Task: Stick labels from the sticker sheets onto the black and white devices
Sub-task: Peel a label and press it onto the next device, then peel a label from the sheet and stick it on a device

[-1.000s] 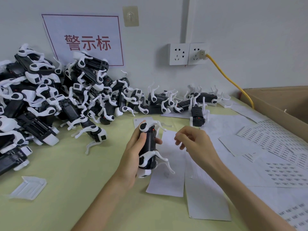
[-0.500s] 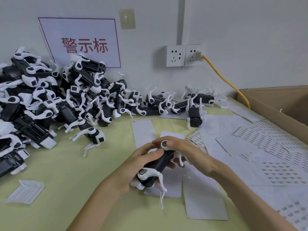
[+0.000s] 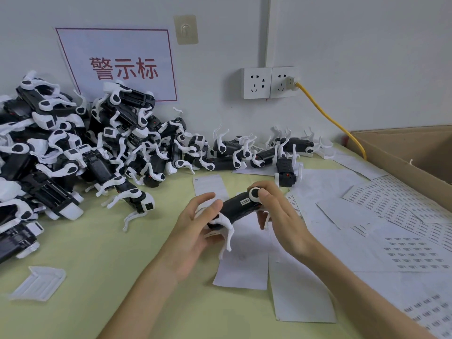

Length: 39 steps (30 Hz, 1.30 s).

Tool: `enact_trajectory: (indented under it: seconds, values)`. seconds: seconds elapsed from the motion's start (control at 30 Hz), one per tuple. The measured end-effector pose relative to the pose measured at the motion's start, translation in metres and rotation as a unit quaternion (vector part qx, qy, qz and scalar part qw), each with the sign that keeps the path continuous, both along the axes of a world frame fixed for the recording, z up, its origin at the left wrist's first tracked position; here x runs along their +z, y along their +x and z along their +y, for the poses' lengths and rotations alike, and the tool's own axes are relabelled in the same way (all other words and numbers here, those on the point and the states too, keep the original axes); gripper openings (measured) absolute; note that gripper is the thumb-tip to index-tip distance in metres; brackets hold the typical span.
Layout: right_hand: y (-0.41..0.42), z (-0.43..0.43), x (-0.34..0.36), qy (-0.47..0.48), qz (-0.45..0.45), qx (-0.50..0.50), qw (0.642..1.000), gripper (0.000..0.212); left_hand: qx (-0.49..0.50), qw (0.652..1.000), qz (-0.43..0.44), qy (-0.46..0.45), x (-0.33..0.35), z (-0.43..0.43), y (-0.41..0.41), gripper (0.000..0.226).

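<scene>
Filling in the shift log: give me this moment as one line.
left hand holds device | right hand pinches its far end | label on black body | sheets on table at right

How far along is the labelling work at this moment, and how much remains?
Done: the held device already carries a small white label on its black body. In hand: the left hand and right hand both grip it. Left: a big pile of devices lies on the left; whether those have labels I cannot tell. Sticker sheets with many labels lie on the right.
</scene>
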State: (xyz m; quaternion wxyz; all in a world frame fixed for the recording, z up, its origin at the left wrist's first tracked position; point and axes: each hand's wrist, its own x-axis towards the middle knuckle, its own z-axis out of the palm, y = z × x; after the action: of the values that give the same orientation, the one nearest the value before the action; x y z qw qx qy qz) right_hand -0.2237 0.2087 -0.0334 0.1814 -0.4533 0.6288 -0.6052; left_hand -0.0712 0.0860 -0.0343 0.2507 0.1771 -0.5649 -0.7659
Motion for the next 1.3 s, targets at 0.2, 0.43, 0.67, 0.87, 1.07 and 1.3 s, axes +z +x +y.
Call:
enact_trajectory:
  seconds: [0.2, 0.43, 0.67, 0.87, 1.07, 1.3]
  values:
    - [-0.008, 0.001, 0.004, -0.030, -0.063, -0.021, 0.997, 0.032, 0.005, 0.999, 0.009, -0.039, -0.002, 0.005, -0.003, 0.042]
    - [-0.019, 0.007, 0.012, 0.054, -0.056, 0.120, 0.990, 0.036, 0.117, 0.993, -0.006, -0.010, -0.002, -0.003, -0.004, 0.033]
    - [-0.033, 0.006, 0.017, 0.067, -0.332, 0.085, 0.937, 0.047, 0.161, 0.983, -0.019, -0.091, -0.007, -0.004, -0.005, 0.026]
    - [-0.087, 0.051, 0.034, -0.397, -0.514, 0.041, 0.760, 0.069, 0.161, 0.983, -0.027, -0.080, -0.008, -0.005, -0.005, 0.024]
    - [-0.096, 0.045, 0.019, -0.210, -0.486, -0.220, 0.819, 0.037, 0.155, 0.984, -0.042, -0.081, -0.009, -0.003, -0.007, 0.023]
    - [-0.043, 0.004, 0.006, 0.027, -0.188, -0.138, 0.972, 0.017, 0.280, 0.910, -0.112, -0.283, -0.020, -0.011, -0.006, 0.017]
